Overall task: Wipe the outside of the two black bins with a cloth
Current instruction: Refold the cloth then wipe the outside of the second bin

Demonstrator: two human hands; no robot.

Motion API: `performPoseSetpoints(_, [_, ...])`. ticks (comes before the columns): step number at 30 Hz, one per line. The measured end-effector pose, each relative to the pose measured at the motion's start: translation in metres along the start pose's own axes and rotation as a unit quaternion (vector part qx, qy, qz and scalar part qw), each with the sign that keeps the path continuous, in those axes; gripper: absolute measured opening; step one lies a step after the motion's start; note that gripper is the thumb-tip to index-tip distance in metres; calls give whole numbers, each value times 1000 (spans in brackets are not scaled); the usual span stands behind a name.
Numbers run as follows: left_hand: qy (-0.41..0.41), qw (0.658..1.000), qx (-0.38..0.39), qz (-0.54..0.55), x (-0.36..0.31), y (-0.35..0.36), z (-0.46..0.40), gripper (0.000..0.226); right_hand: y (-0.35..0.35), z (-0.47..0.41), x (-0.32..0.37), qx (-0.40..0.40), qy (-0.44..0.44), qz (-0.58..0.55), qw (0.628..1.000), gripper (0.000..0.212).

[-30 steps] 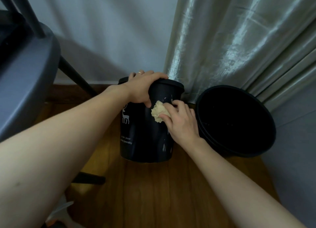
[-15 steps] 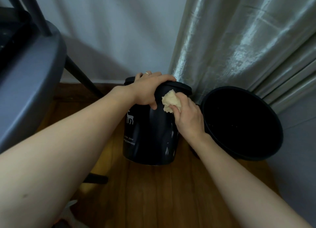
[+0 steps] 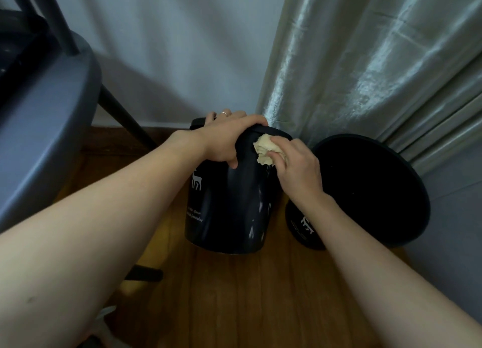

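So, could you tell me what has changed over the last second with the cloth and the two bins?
The right hand has carried the cloth up the side of the left bin, from below the rim to right against it. The left hand still grips that bin's rim, the right still pinches the cloth, and the right bin stays untouched beside it.

White wall (image 3: 167, 47) far; shiny grey-green curtain (image 3: 365, 60) hanging right; wooden plank floor (image 3: 234, 295) near; dark grey chair (image 3: 39, 128) left, dim light.
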State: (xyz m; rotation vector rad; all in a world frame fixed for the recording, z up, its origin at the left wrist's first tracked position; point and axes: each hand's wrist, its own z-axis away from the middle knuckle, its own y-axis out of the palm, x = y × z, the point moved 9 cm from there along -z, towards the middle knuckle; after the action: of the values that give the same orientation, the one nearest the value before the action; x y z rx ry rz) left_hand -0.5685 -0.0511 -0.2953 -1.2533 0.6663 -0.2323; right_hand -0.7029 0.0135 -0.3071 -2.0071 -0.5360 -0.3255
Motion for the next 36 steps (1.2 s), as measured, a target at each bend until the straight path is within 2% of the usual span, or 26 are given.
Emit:
performPoseSetpoints(4, [-3, 1000, -9, -15, -8, 4, -2, 105, 0, 1, -4, 7, 5, -18, 1000, 31])
performPoseSetpoints(9, [7, 997, -35, 61, 0, -1, -1, 98, 1, 2, -1, 20, -15, -25, 999, 31])
performPoseSetpoints(15, [8, 994, -42, 98, 6, 3, -3, 96, -2, 1, -4, 19, -7, -33, 999, 34])
performPoseSetpoints(19, [9, 995, -46, 83, 6, 3, -3, 97, 2, 3, -2, 30, -22, -23, 999, 36])
performPoseSetpoints(24, [-2, 999, -14, 42, 6, 7, -4, 107, 10, 12, 5, 72, -48, 3, 996, 47])
performPoseSetpoints(28, [1, 999, 0, 39, 7, 12, -2, 107, 12, 20, 10, 77, -90, 25, 993, 43])
performPoseSetpoints(36, [23, 999, -12, 26, 2, 2, -2, 99, 3, 11, 8, 54, -57, 39, 996, 42])
